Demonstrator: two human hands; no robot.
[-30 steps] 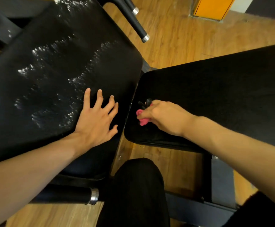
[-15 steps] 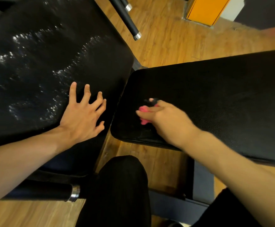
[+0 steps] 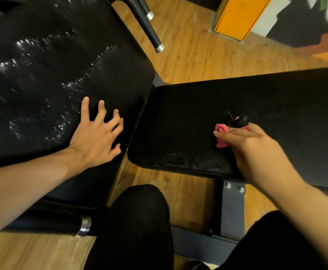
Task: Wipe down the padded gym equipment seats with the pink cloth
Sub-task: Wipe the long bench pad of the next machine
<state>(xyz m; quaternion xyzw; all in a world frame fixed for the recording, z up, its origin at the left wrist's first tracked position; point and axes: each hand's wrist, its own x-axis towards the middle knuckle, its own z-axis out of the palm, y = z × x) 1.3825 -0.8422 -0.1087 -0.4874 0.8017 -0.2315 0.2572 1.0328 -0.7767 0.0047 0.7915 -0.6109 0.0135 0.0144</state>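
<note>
Two black padded seats fill the view. The left pad point(image 3: 48, 78) glistens with wet streaks. My left hand point(image 3: 96, 137) rests on its near right part with fingers spread. The right pad point(image 3: 266, 106) is matte and lies across the right side. My right hand point(image 3: 251, 151) grips the bunched pink cloth point(image 3: 222, 135) and presses it onto this pad, near its front edge. A small black object point(image 3: 238, 120) sticks out just beyond the cloth; what it is I cannot tell.
Wooden floor point(image 3: 194, 55) shows between the pads. Black handle bars with chrome ends stand at the top point(image 3: 151, 34) and bottom left point(image 3: 65, 225). A grey steel frame post point(image 3: 233, 209) supports the right pad. An orange panel point(image 3: 237, 16) stands at the back. My dark-trousered knees are below.
My right hand has slid the pink cloth to the right along the right pad, away from its left end. My left hand stays spread on the wet left pad.
</note>
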